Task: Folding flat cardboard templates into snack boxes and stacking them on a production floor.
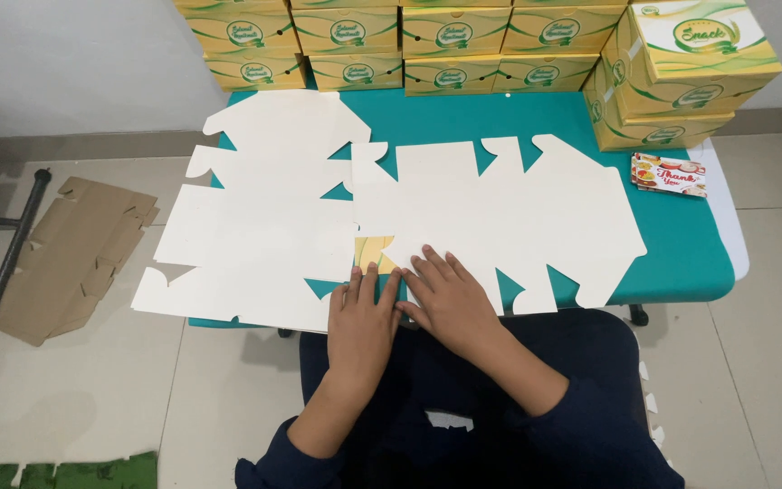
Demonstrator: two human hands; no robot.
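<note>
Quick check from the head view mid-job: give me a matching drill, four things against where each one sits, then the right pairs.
Things:
1. left hand
2. right hand
3. small printed card
4. brown cardboard sheet

Places:
A. on the floor left of the table
B. on the teal table by its right edge, below the stacked yellow boxes
C. flat on the right-hand white die-cut sheet
D. at the near edge of the left-hand white die-cut sheet

Pairs: 1-D, 2-C, 3-B, 4-A

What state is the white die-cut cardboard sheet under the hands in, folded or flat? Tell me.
Flat. The white die-cut cardboard sheet lies spread, blank side up, on the teal table, flaps unfolded. Left hand and right hand press its near edge.
</note>
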